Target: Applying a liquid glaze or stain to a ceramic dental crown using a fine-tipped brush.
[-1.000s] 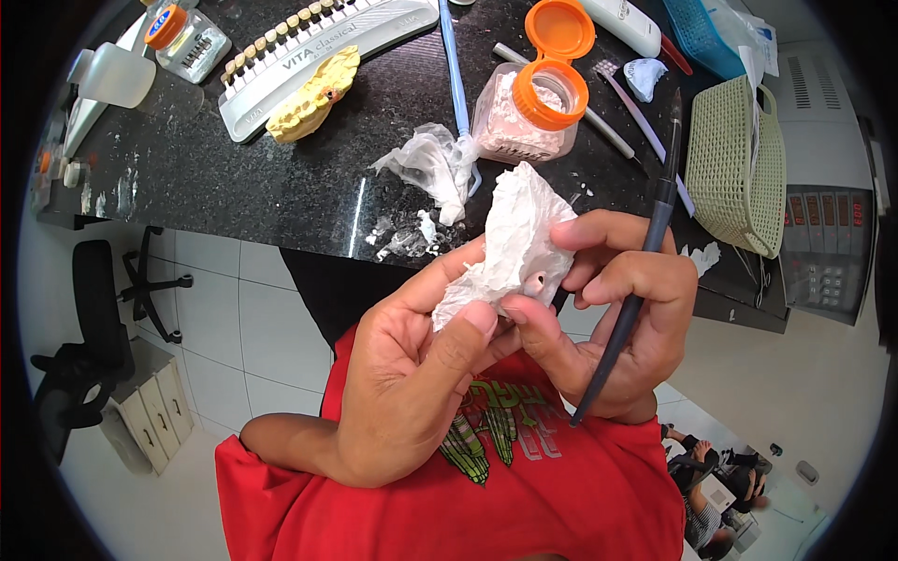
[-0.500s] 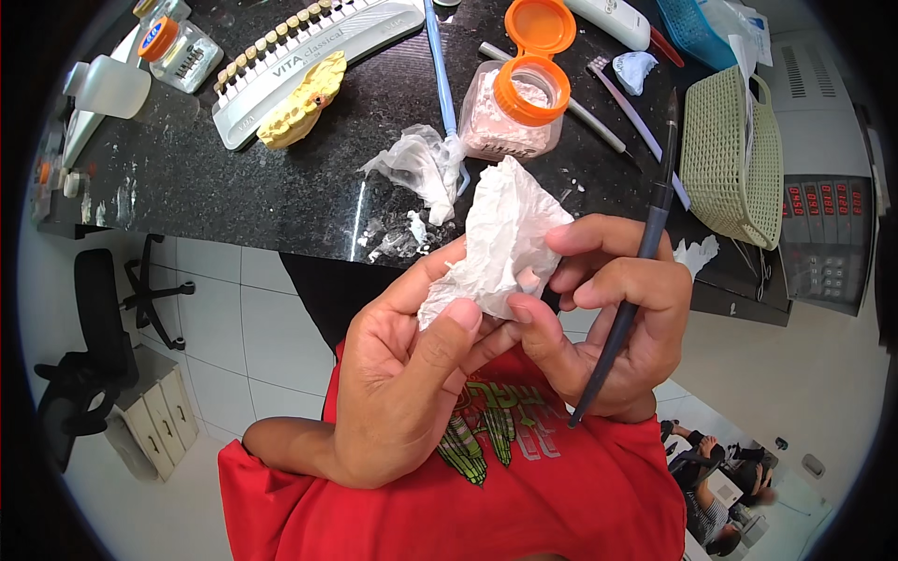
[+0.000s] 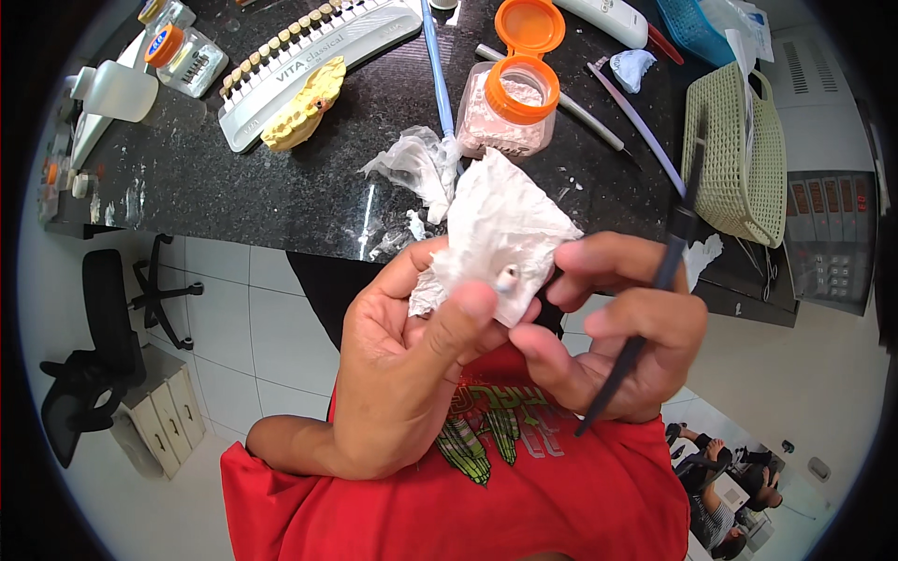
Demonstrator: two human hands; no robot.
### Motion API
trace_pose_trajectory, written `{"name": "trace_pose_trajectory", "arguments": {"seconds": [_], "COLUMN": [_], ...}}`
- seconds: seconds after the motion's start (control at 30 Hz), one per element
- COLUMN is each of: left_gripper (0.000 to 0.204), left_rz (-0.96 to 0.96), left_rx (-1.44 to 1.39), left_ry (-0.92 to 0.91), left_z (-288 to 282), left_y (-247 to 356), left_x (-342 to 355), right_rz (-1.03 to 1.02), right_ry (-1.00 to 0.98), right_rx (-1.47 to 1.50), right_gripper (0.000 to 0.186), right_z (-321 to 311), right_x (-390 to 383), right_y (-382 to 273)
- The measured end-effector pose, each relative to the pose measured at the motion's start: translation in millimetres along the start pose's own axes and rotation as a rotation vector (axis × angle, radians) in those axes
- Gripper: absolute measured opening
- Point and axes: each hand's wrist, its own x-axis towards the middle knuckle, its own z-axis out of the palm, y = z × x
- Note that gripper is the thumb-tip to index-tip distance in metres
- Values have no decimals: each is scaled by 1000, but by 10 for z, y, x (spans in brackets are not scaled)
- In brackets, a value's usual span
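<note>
My left hand (image 3: 398, 374) is closed on a crumpled white tissue (image 3: 500, 201), its thumb pressing on top. On the tissue, just right of that thumb, lies a small tooth-like crown (image 3: 508, 278), pale with a dark spot or hollow; its details are blurred. My right hand (image 3: 622, 327) is beside the tissue's right edge, with thumb and index finger apart. A slim dark brush (image 3: 671, 257) rests slanted between its fingers, tip pointing up and away. Beyond the tissue stands a clear jar of pinkish powder (image 3: 505, 136) with its orange lid flipped back.
On the black speckled counter (image 3: 234, 178) are a yellow dental cast (image 3: 299, 112), a tooth shade guide (image 3: 351, 47), a crumpled plastic scrap (image 3: 421, 168), bottles on the left and several slim tools. A woven basket (image 3: 720, 159) and a device with a keypad (image 3: 828, 243) stand at the right.
My right thumb and fingers have drawn back to the right, off the tissue, taking the brush along. The tissue is spread flatter, and the crown on it shows more plainly.
</note>
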Motion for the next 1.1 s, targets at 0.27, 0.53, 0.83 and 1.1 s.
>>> {"name": "trace_pose_trajectory", "arguments": {"seconds": [0.27, 0.53, 0.83, 1.1], "left_gripper": [45, 37, 40, 39], "left_rz": [37, 133, 153, 91], "left_rx": [175, 130, 65, 10], "left_ry": [130, 84, 50, 53], "left_z": [137, 133, 126, 124], "left_y": [69, -34, -42, -26], "left_x": [17, 20, 1, -15], "right_rz": [119, -37, 46, 78], "right_ry": [245, -7, 33, 12], "right_rx": [74, 68, 25, 2], "right_gripper": [38, 45, 44, 42], "right_z": [-195, 0, 86, 110], "right_x": [-77, 95, 109, 163], "right_y": [106, 47, 75, 32]}}
